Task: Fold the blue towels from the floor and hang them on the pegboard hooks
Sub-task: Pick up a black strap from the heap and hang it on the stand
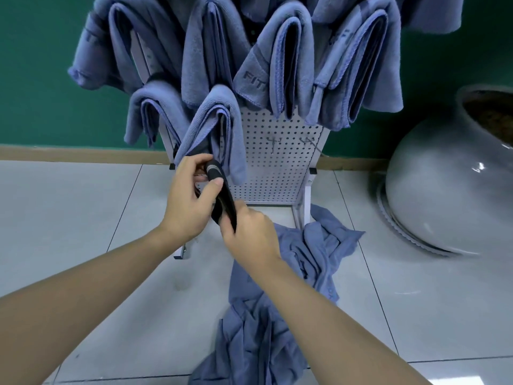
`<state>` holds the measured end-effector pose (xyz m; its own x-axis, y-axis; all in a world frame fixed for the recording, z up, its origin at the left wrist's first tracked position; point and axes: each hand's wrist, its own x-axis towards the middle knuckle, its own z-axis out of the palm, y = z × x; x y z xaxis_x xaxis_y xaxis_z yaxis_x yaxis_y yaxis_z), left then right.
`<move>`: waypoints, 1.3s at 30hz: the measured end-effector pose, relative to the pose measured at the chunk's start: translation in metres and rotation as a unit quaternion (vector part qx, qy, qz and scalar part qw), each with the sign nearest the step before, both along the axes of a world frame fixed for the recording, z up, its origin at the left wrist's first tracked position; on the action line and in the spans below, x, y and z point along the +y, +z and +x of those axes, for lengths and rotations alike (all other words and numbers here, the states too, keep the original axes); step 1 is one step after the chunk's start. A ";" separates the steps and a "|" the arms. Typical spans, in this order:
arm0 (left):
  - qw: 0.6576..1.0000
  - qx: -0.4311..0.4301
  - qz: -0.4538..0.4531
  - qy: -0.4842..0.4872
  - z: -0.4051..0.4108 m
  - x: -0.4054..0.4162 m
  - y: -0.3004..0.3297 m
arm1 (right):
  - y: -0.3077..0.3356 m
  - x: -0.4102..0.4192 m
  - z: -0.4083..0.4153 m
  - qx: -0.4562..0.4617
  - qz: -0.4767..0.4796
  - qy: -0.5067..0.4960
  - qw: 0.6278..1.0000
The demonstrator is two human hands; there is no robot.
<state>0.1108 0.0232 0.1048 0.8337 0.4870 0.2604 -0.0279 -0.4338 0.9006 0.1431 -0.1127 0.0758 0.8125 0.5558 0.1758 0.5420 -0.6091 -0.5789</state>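
Several folded blue towels (288,59) hang from hooks on the white pegboard (277,162). One of them (219,129) hangs low at the front left, just above my hands. My left hand (191,198) and my right hand (249,234) both grip a dark, narrow folded cloth with a grey stripe (222,195) in front of the board's lower left. My left thumb presses its upper part; my right fingers curl round its lower end. Crumpled blue towels (277,315) lie on the floor under my right forearm.
Two bare hooks (288,143) stick out of the pegboard at the right. A big grey round pot (449,187) stands on the floor to the right. A green wall with a brown skirting board runs behind. Pale floor tiles lie to the left.
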 end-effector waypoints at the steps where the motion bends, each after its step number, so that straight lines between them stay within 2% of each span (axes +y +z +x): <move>1: 1.000 -0.015 -0.005 0.005 0.000 0.001 0.000 | 0.001 0.002 -0.002 -0.006 0.000 0.003 1.000; 5: 1.000 -0.029 0.000 -0.001 0.002 0.002 0.001 | 0.003 0.007 -0.004 -0.007 0.006 0.003 1.000; 17: 0.998 0.026 0.013 -0.054 0.028 0.003 0.005 | 0.004 0.007 0.021 0.019 -0.003 -0.033 0.999; 27: 0.988 0.000 0.131 -0.080 0.031 0.002 0.000 | -0.016 0.012 0.025 -0.018 0.064 -0.048 0.997; 33: 0.991 -0.003 0.127 -0.032 0.029 0.004 0.001 | -0.013 0.017 0.030 -0.041 0.089 -0.055 0.994; 39: 0.986 0.008 0.164 -0.001 0.023 0.009 0.004 | -0.011 0.027 0.025 -0.048 0.078 -0.045 0.995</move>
<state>0.1340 0.0327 0.1092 0.8394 0.3770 0.3916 -0.0165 -0.7024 0.7116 0.1681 -0.0859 0.0648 0.8329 0.4425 0.3324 0.5468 -0.5646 -0.6182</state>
